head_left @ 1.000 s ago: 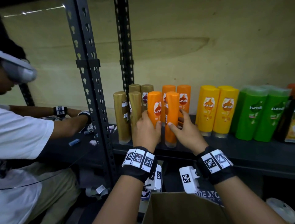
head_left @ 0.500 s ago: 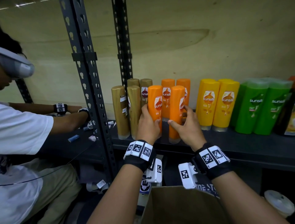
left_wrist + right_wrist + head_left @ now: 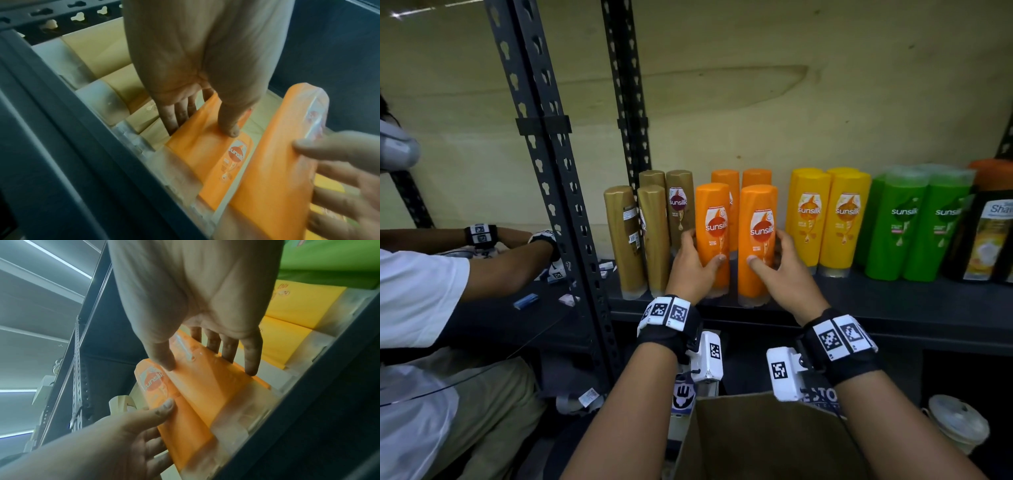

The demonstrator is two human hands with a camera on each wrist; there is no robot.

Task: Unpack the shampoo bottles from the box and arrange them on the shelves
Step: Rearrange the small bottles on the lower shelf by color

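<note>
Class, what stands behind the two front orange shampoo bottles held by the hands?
Two more orange shampoo bottles stand behind the front orange shampoo bottles; only their tops show, the rest is covered.

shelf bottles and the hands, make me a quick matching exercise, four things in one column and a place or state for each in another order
Things:
1. left hand
2. right hand
3. green bottles
4. gold bottles

Places or states:
A. at the left end of the row, next to the shelf upright
B. grips the right front orange bottle
C. stand right of the yellow bottles
D. grips the left front orange bottle

Pairs: 1-D, 2-B, 3-C, 4-A
</note>
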